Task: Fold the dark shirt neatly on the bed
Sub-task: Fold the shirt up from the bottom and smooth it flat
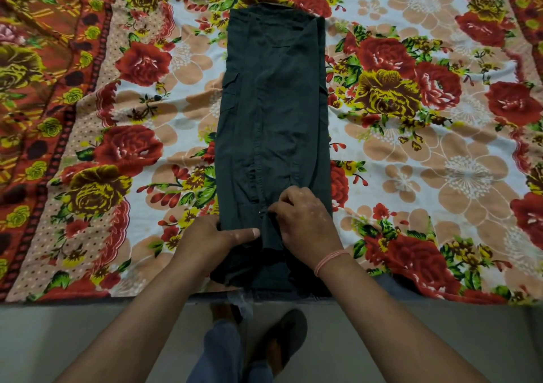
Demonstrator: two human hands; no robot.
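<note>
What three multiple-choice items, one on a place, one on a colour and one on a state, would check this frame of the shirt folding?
1. Where do both hands rest?
A. at the shirt's near end
B. at its far end
C. off the shirt, on the bedsheet

2. What colour is the band on the right wrist?
A. blue
B. pink
C. black

3. What state is the shirt in?
A. spread fully open
B. crumpled in a heap
C. folded into a long narrow strip

Key:
1 A: the left hand and right hand press the dark shirt near the bed edge.
2 B: the wrist band is pink.
3 C: its sides are turned in, lying lengthwise on the floral bedsheet.
</note>
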